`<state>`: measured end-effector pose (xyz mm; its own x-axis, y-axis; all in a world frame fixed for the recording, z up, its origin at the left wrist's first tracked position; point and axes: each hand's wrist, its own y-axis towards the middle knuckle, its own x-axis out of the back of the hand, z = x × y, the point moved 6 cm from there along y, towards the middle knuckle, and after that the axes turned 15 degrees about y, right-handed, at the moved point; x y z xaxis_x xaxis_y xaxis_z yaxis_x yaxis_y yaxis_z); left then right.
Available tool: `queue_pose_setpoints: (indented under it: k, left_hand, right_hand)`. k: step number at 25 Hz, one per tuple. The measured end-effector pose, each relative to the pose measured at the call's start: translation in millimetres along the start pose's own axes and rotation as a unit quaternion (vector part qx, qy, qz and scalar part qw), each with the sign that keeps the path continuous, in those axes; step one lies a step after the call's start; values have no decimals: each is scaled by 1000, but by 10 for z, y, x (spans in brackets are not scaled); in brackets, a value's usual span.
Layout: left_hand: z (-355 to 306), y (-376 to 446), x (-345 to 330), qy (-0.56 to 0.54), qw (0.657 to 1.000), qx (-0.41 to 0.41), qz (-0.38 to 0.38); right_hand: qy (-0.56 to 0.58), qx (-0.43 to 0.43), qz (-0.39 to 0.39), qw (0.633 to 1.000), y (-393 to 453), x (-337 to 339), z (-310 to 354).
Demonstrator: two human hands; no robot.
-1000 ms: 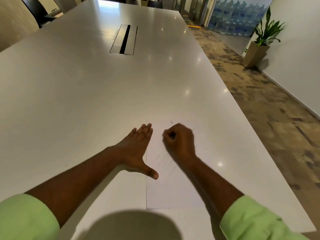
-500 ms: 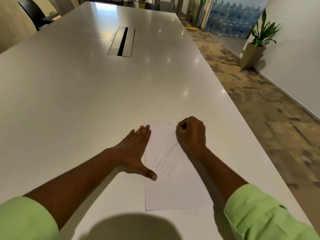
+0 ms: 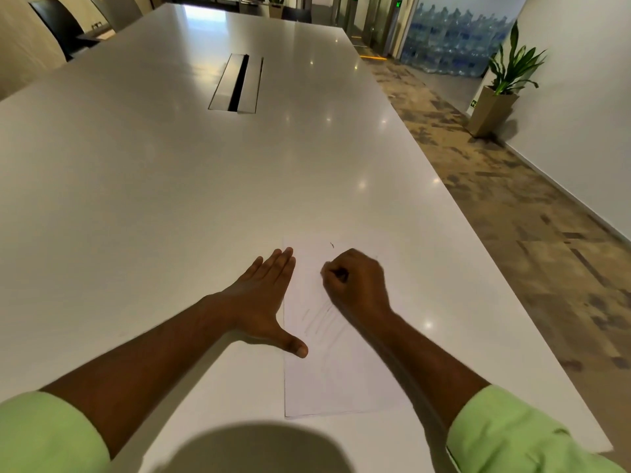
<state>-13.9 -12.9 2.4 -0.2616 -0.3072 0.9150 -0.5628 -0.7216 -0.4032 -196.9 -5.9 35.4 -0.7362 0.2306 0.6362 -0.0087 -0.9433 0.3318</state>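
A white sheet of paper (image 3: 341, 377) lies on the white table (image 3: 164, 186) near its front right corner, with faint pencil strokes across its middle. My left hand (image 3: 263, 302) lies flat with straight fingers along the sheet's left edge, and its thumb rests on the paper. My right hand (image 3: 358, 281) is curled into a fist that sits on the upper part of the sheet, just above the strokes. Nothing shows inside the fist. A small dark mark is on the paper just beyond it.
A metal cable hatch (image 3: 237, 83) is set into the table's middle. The table's right edge runs along a patterned carpet floor. A potted plant (image 3: 502, 83) stands by the right wall, stacked water bottles (image 3: 454, 39) behind it. Dark chairs (image 3: 61, 25) stand at the far left.
My right fist went right and away across the sheet, then came back left to near where it started. My left hand stayed flat on the paper's edge.
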Motion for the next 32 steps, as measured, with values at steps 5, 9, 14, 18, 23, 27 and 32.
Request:
queue_pose_setpoints:
  k: [5,9,14,18,23,27,32]
  left_hand:
    - [-1,-13,7,3,1000,2,0]
    - [-7,-6,17,1,1000,1,1]
    - [-12,-10,14,1,1000,2,2]
    - [-2,11,-2,3,1000,3,3]
    - [-7,8,-10,6,1000,5,7]
    - [-5,12,-1,5,1000,4,8]
    - [-23,-3,13,9,1000,6,14]
  right_hand:
    - [-25,-126,-116,985,428,466,-380]
    - [5,-14,-5,1000,-3,88,-41]
    - [-30,-122,-116,985,444,538,-407]
    - [-2,-5,16,1000,-116,-8,-8]
    - [-41,-125,-128,983,453,571,-486]
    - [-2,-3,4,1000,-152,42,-25]
    - [-37,-130,-117,984,423,634,-507]
